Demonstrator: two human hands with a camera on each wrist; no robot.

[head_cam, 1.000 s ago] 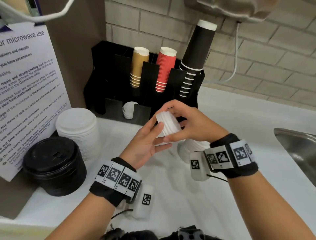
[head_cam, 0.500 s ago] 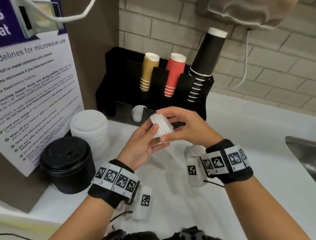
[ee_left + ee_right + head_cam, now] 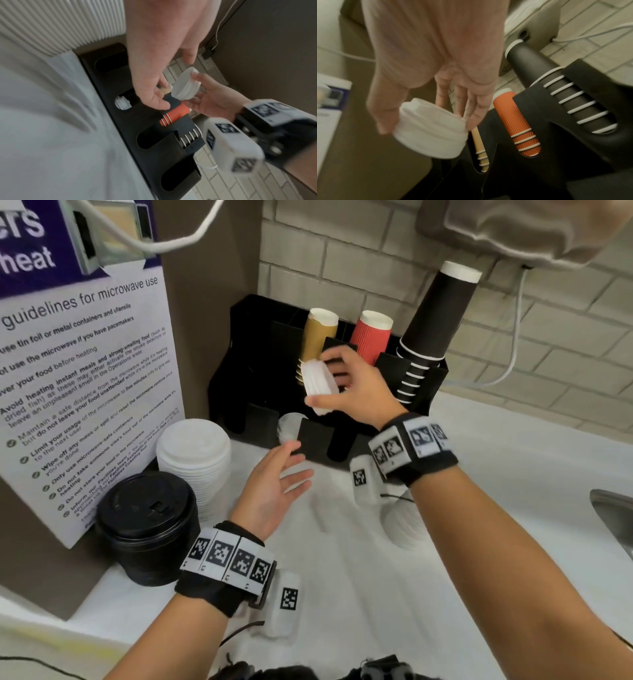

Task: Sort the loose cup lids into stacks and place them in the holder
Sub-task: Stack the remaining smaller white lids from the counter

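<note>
Right hand point(image 3: 356, 392) grasps a small stack of white lids point(image 3: 320, 386), thumb and fingers around its sides, held up in the air in front of the black holder point(image 3: 246, 364), near the tan cups point(image 3: 317, 340). Left hand point(image 3: 274, 487) released, fingers straight and spread, palm up, hovering above the white desk point(image 3: 496, 474), grasping nothing. A few white lids point(image 3: 289, 428) sit in a lower holder slot. Tall white lid stack point(image 3: 195, 460) and black lid stack point(image 3: 147, 525) stand on the desk at left. Red cups point(image 3: 371, 337) and black cups point(image 3: 435, 326) stand in the holder.
</note>
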